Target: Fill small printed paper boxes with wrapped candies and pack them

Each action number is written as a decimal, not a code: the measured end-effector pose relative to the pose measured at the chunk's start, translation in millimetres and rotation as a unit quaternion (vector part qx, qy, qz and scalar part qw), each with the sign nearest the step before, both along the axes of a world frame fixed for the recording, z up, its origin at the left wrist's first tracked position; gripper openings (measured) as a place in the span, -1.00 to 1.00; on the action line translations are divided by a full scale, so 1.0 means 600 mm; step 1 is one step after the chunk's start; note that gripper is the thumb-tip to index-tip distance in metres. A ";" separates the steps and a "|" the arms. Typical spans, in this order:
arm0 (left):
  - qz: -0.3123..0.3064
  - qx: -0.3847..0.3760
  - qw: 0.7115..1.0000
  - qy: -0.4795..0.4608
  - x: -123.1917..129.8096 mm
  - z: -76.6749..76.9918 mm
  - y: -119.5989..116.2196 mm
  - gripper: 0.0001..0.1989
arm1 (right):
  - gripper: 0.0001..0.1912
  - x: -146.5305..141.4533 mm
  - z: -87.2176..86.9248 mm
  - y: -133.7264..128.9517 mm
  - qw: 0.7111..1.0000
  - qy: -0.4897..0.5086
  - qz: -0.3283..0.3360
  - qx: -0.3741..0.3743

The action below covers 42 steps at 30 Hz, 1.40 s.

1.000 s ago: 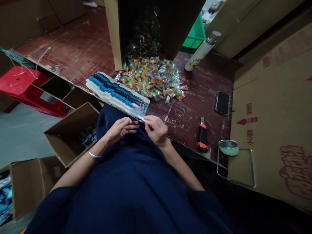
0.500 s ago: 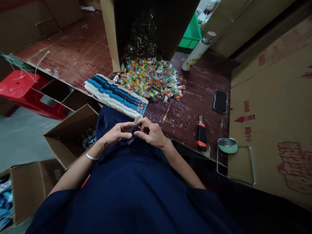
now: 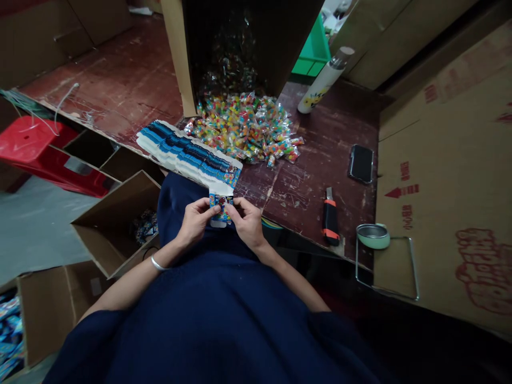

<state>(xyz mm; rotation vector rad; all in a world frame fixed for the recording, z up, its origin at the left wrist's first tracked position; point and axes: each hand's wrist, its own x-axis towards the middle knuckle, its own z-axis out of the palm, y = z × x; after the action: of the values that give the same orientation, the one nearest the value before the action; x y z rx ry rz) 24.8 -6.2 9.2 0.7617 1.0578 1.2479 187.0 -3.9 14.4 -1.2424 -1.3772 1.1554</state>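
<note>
Both hands gripped a small printed carton [image 3: 221,200] between them, thumbs on its near face: the left hand [image 3: 195,220] held its left edge and the right hand [image 3: 248,222] its right edge. The carton was upright in front of the person's dark blue garment [image 3: 200,320], with a pale flap standing open at its top and another at its bottom. A silvery bracelet [image 3: 158,264] circled the wrist behind the left hand.

Just beyond the hands and running off to their left, an overlapping row of flat cartons [image 3: 188,158] lay along the edge of the worktop [image 3: 280,194]. Farther out, past that row, a heap of clear-wrapped colourful sweets [image 3: 248,128] spilled from the mouth of a big cardboard box [image 3: 178,58].

To the right of the hands lay a black and orange utility knife [image 3: 330,218], with a dark phone [image 3: 361,163] farther off and a white flask [image 3: 318,88] standing beyond the heap's right side. Well to the left of the hands stood a red stool [image 3: 32,138]; nearer, below the worktop's edge, an open carton [image 3: 114,210] held small packets [image 3: 149,226].
</note>
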 end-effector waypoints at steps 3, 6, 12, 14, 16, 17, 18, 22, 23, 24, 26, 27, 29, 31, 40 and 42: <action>0.057 0.067 0.994 0.067 0.006 -0.002 -0.007 -0.49 | -0.69 -0.005 -0.008 0.003 0.999 0.027 -0.026 0.017; 0.050 0.108 0.988 0.102 0.007 -0.002 -0.014 -0.27 | -0.58 -0.007 -0.018 0.006 0.996 0.054 -0.043 0.054; -0.068 0.105 0.987 0.100 -0.007 0.002 -0.011 -0.46 | -0.72 0.004 -0.030 0.006 0.988 -0.025 -0.030 0.149; -0.111 0.089 0.984 0.108 -0.016 0.007 -0.009 -0.53 | -0.87 0.010 -0.025 0.010 0.977 -0.070 -0.026 0.198; -0.138 0.073 0.980 0.122 -0.023 0.014 -0.008 -0.56 | -0.88 0.015 -0.018 0.015 0.964 -0.102 -0.020 0.243; -0.143 0.068 0.979 0.128 -0.024 0.016 -0.008 -0.57 | -0.86 0.016 -0.015 0.017 0.960 -0.110 -0.017 0.257; -0.145 0.065 0.978 0.133 -0.025 0.019 -0.008 -0.57 | -0.84 0.016 -0.013 0.019 0.958 -0.111 -0.015 0.264; -0.107 0.090 0.981 0.133 -0.019 0.022 -0.008 -0.59 | -0.90 0.009 -0.010 0.018 0.973 -0.031 -0.014 0.228; -0.086 0.101 0.983 0.129 -0.017 0.021 -0.007 -0.59 | -0.89 0.007 -0.010 0.017 0.978 0.000 -0.019 0.209; -0.066 0.110 0.984 0.125 -0.016 0.020 -0.006 -0.59 | -0.84 0.006 -0.008 0.016 0.981 0.026 -0.021 0.189; -0.043 0.117 0.986 0.114 -0.015 0.018 -0.004 -0.55 | -0.75 0.006 -0.001 0.017 0.987 0.051 0.001 0.156; -0.042 0.115 0.986 0.109 -0.016 0.017 -0.004 -0.53 | -0.73 0.007 0.004 0.018 0.989 0.052 0.018 0.141; -0.045 0.106 0.988 0.105 -0.017 0.017 -0.004 -0.52 | -0.67 0.010 0.014 0.021 0.992 0.052 0.048 0.102; -0.047 0.101 0.988 0.111 -0.019 0.019 -0.006 -0.53 | -0.64 0.012 0.024 0.026 0.996 0.058 0.048 0.046; -0.063 0.115 0.981 0.142 -0.018 0.026 -0.010 -0.56 | -0.60 0.024 0.039 0.055 0.997 0.045 0.054 -0.023; -0.071 0.111 0.980 0.147 -0.019 0.029 -0.011 -0.53 | -0.61 0.025 0.041 0.055 0.998 0.029 0.058 0.010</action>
<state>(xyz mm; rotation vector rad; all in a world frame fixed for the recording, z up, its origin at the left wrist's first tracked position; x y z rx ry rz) 13.3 -12.6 26.4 1.2013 1.0898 1.1643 202.2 28.8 38.8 -1.1181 -1.4305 1.2442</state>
